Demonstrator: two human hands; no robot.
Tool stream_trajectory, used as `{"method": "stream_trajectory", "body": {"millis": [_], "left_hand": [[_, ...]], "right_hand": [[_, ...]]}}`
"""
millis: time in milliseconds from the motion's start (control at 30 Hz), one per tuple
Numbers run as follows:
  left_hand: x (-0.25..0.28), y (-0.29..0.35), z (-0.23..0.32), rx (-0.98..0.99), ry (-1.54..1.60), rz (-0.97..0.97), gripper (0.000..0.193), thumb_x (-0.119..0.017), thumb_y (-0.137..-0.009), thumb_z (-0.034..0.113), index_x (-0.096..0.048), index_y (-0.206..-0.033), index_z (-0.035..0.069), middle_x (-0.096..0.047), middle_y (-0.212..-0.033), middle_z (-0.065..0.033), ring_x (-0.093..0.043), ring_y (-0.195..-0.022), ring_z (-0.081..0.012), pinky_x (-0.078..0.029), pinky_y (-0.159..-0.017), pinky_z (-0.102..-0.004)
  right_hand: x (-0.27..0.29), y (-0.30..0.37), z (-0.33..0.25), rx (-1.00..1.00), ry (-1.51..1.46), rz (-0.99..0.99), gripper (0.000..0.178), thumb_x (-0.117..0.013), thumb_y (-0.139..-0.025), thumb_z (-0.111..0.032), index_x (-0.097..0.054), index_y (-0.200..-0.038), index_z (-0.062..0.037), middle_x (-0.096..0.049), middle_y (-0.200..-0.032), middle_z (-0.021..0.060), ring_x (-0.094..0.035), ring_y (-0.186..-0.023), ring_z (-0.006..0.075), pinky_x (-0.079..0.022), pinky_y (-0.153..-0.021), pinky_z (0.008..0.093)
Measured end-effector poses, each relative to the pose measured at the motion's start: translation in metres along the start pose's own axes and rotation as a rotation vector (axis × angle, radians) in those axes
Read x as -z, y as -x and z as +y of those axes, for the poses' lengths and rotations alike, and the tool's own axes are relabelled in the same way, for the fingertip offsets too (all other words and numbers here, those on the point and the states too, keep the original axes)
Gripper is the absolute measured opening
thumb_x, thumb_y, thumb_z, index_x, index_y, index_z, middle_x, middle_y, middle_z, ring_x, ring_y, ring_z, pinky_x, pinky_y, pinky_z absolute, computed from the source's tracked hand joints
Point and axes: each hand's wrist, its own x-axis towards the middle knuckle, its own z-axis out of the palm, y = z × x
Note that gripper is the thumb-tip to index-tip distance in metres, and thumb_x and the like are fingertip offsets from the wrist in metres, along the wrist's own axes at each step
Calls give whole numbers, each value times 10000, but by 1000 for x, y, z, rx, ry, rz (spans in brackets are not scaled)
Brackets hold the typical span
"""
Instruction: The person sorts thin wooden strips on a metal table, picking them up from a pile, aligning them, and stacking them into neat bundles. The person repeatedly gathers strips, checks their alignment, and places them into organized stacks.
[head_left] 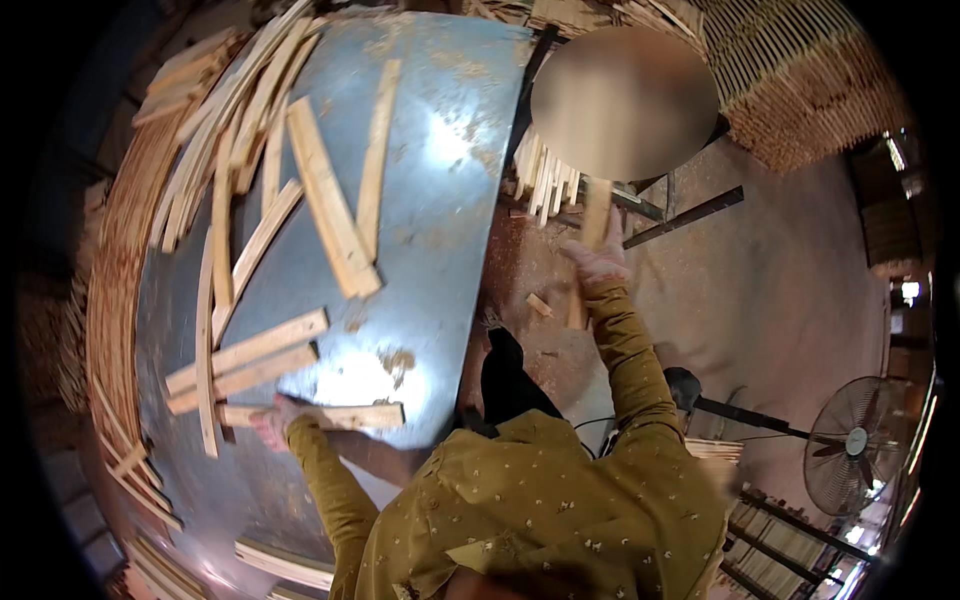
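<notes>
My left hand [282, 421] is closed around a short wooden strip [365, 415] lying on the metal-topped table [420, 240]. Just beyond it are two more short strips [262, 350], with a long thin strip [205, 345] lying across their left ends. My right hand [600, 262], off the table's right side, grips a wooden strip [597, 210] that points away from me. A blurred oval patch hides or smears its far part. Farther up the table rest a wide board [330, 200] and a narrow strip [378, 150].
Long strips [240, 130] are heaped at the table's far left, beside a tall stack [115, 290]. Pale strips [545, 180] sit on a metal frame beyond my right hand. A standing fan [855, 440] is at the right. A wood scrap [540, 305] lies on the floor.
</notes>
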Motion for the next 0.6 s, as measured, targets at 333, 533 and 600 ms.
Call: {"method": "stream_trajectory", "body": {"millis": [333, 533, 600], "left_hand": [[-9, 14, 39, 78, 29, 57, 381, -560, -897, 413, -617, -1040, 65, -666, -989, -177, -668, -890, -315, -558, -743, -412], [6, 32, 107, -41, 62, 45, 315, -593, -878, 355, -637, -1011, 73, -652, -928, -141, -645, -825, -278, -540, -692, -397], [-10, 25, 137, -95, 100, -38, 294, -604, -872, 336, -643, -1001, 75, -647, -908, -129, -638, -803, -265, -534, -675, -392]], "right_hand": [[-5, -213, 325, -816, 103, -110, 817, -706, -838, -314, -317, -1513, -68, -537, -1403, 192, -509, -1302, 310, -384, -1086, 349], [-56, -272, 459, -752, -35, -160, 625, -487, -990, -356, -329, -1513, -52, -439, -1497, 156, -454, -1354, 271, -316, -1134, 320], [-28, -273, 515, -834, -305, -147, 585, -393, -1043, -384, -346, -1506, -31, -398, -1533, 137, -451, -1356, 253, -299, -1146, 311]]}}
